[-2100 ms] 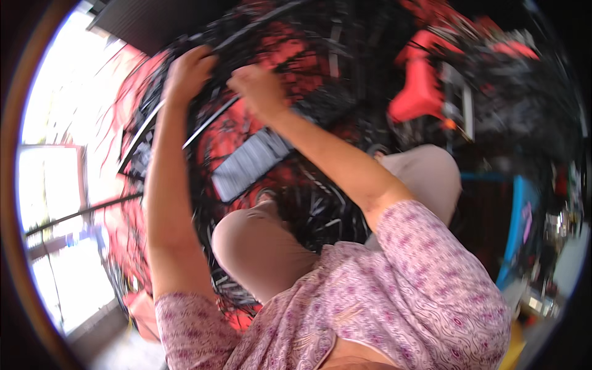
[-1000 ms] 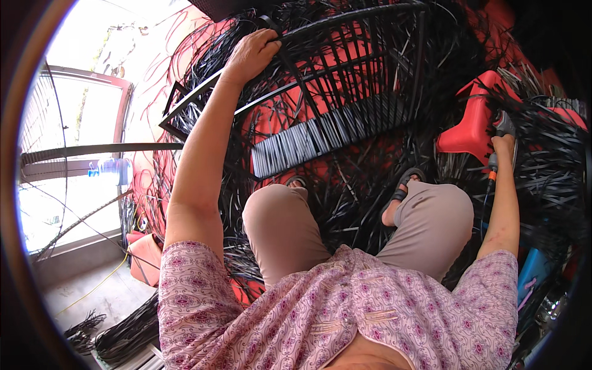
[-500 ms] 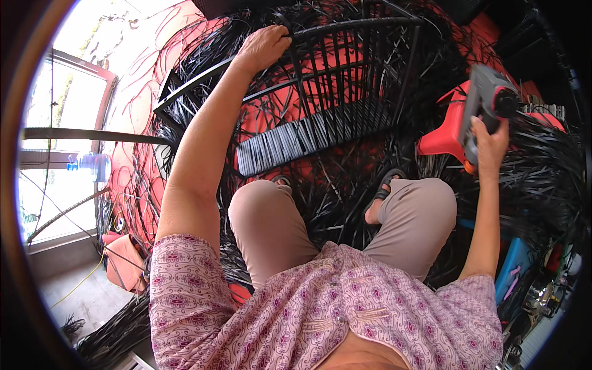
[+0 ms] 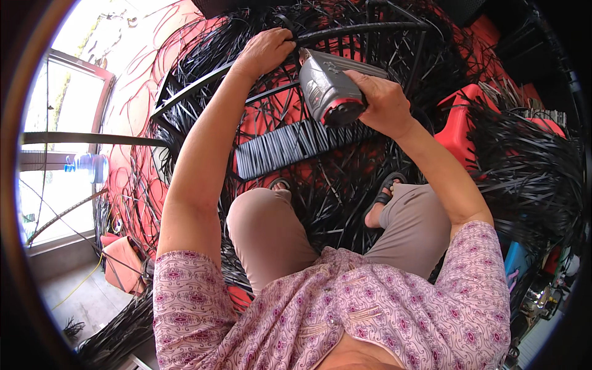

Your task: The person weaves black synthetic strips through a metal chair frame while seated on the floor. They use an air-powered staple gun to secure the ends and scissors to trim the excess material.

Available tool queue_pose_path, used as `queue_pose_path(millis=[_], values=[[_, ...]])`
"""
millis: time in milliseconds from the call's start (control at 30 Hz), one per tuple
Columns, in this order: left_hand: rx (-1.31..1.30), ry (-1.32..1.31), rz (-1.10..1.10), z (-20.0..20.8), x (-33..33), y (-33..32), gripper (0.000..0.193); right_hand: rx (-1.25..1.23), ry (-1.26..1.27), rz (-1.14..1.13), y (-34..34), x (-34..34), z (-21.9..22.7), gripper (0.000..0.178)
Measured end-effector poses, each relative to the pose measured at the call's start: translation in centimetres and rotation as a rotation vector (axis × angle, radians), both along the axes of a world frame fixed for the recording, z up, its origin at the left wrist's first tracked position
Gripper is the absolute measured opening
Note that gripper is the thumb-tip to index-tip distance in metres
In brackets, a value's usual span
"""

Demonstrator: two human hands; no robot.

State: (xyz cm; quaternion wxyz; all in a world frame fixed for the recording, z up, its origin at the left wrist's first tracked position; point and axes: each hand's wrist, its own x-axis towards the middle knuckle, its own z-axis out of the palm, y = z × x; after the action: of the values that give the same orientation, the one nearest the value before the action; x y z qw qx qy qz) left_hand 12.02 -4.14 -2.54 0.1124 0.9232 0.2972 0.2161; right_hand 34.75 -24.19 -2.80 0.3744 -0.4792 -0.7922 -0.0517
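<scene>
Curling over the far left corner of the black frame (image 4: 370, 27), the left hand (image 4: 265, 52) grips it near the nose of the grey power tool (image 4: 327, 86); a slip could injure that hand. The right hand (image 4: 385, 106) clamps the tool; loose black strips (image 4: 524, 154) at right could snag it.

The right hand (image 4: 387, 106), beside the red stool (image 4: 455, 137) a second ago, is now over the black frame (image 4: 376, 27), bringing the gray power tool (image 4: 330, 89), its nose near the left hand (image 4: 264, 53), its body covering some bars.
</scene>
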Motion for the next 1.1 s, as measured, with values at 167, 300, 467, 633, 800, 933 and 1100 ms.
queue_pose_path(millis=[167,300,467,633,800,933,1100], values=[[-0.044,0.045,0.028,0.4,0.3,-0.2,0.035,0.031,-0.007,-0.009,0.8,0.3,-1.0,0.054],[-0.034,0.022,0.023,0.4,0.3,-0.3,0.034,0.012,-0.059,-0.001,1.3,0.2,-1.0,0.055],[-0.016,0.010,0.009,-0.1,0.1,-0.1,0.034,-0.012,-0.092,-0.017,1.7,0.3,-1.1,0.056],[-0.048,0.000,0.000,0.3,0.2,-0.2,0.034,0.028,-0.099,-0.012,2.0,0.4,-1.2,0.055],[-0.027,0.003,-0.024,0.2,0.1,0.0,0.034,0.017,-0.105,-0.031,1.9,0.2,-1.0,0.051],[-0.020,0.002,-0.027,0.0,0.1,0.0,0.034,0.042,-0.120,-0.034,2.0,0.1,-1.2,0.049],[-0.030,0.002,-0.002,0.0,0.1,0.0,0.036,0.049,-0.144,-0.038,2.2,0.2,-1.2,0.050]])
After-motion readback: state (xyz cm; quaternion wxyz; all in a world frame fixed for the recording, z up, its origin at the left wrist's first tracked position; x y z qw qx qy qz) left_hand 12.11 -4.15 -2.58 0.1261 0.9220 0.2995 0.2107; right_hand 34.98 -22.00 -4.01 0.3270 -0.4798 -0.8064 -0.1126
